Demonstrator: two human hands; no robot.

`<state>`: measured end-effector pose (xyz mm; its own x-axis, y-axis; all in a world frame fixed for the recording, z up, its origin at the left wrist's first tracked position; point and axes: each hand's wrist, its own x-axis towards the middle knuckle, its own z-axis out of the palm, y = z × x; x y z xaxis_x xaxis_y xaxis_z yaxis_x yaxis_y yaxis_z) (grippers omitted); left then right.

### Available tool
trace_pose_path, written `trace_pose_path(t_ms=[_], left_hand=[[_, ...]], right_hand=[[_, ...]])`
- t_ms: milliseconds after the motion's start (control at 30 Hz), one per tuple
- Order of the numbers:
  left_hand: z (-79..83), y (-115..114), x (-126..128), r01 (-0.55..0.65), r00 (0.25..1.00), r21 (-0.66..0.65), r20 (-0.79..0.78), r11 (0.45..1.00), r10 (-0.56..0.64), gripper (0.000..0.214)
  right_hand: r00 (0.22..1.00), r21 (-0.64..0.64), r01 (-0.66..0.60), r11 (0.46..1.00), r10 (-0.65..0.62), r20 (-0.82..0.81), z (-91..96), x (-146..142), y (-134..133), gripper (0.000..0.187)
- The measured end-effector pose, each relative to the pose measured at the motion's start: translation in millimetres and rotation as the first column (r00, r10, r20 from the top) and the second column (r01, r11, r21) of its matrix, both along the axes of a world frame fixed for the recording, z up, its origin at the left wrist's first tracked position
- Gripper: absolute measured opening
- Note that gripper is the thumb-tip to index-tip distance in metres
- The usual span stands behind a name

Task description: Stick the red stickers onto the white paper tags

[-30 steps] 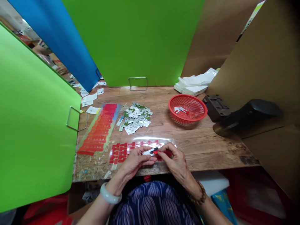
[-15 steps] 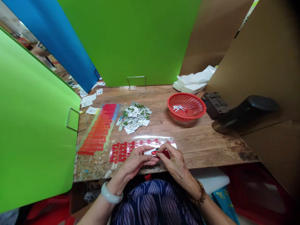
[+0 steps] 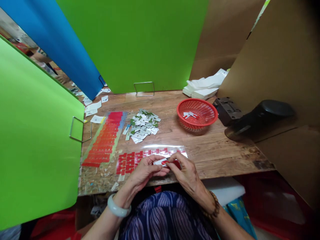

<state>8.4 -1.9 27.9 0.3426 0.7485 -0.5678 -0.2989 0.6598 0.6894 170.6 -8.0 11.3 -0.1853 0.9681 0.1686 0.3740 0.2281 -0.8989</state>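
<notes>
Near the table's front edge, my left hand (image 3: 146, 171) grips a small flat white piece (image 3: 159, 162) between thumb and fingers. My right hand (image 3: 187, 170) is closed in a pinch at the piece's right end, its fingertips on a small red sticker (image 3: 164, 163) that lies against the white surface. The fingers partly cover both. Under and behind my hands lies a clear sheet of red stickers (image 3: 130, 162). Farther back is a loose pile of flat white, grey and green notched pieces (image 3: 143, 125).
A red plastic basket (image 3: 180, 113) at right holds several white pieces. An orange-red sticker sheet (image 3: 102, 141) lies at left. White papers (image 3: 202, 89), a dark metal block (image 3: 227, 110) and a black cylindrical object (image 3: 260, 120) stand at right. Green panels (image 3: 135, 43) enclose the table; another person's hand (image 3: 62, 79) shows beyond.
The view has shifted slightly. Both hands keep nearly the same pose on the white piece, with the red sticker still pinched at its right end.
</notes>
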Motion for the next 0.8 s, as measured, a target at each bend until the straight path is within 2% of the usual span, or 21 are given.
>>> trace_pose_path(t_ms=[267, 800], left_hand=[[-0.5, -1.2, 0.3, -0.003, 1.0, 0.014, 0.011, 1.0, 0.003, 0.038], [-4.4, 0.7, 0.7, -0.007, 1.0, -0.004, 0.012, 1.0, 0.007, 0.04]], right_hand=[[1.0, 0.033, 0.01, 0.999, -0.01, 0.019, -0.1, 1.1, -2.4, 0.012], [0.999, 0.012, 0.015, 1.0, -0.015, 0.044, 0.0, 0.9, -2.9, 0.012]])
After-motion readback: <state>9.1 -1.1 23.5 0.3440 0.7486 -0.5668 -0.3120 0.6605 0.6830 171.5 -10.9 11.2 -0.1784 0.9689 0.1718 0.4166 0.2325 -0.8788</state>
